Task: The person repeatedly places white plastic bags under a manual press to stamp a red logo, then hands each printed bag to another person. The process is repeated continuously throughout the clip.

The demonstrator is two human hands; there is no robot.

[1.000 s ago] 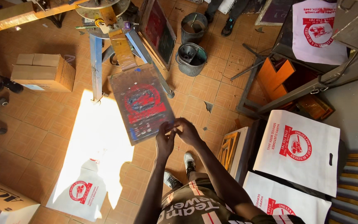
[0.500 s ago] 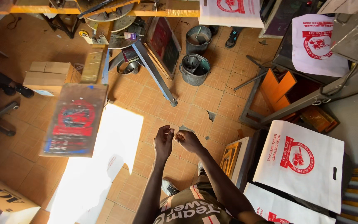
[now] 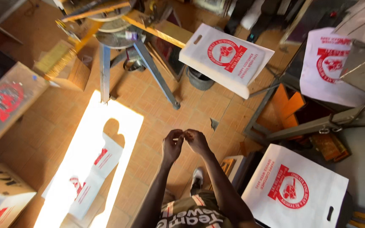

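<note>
My left hand (image 3: 172, 147) and my right hand (image 3: 196, 141) meet at the fingertips over the tiled floor, in front of my chest. Between the fingers they pinch a small pale sliver (image 3: 176, 139), too small to identify. Above the hands stands a metal printing carousel (image 3: 106, 25) on slanted legs (image 3: 155, 76). One of its arms carries a white bag with a red print (image 3: 227, 57). Another arm holds a red-stained screen frame (image 3: 7, 101) at the left.
Printed white bags (image 3: 91, 173) lie in a sunlit patch of floor at the left. More white bags rest at the lower right (image 3: 296, 190) and upper right (image 3: 330, 63). Cardboard boxes (image 3: 1, 194) (image 3: 66, 69), a dark bucket (image 3: 199, 78) and a metal rack (image 3: 300, 126) surround the spot.
The carousel has turned: the screen frame swung away to the left and the arm with the white bag came round at the top. My hands stay joined.
</note>
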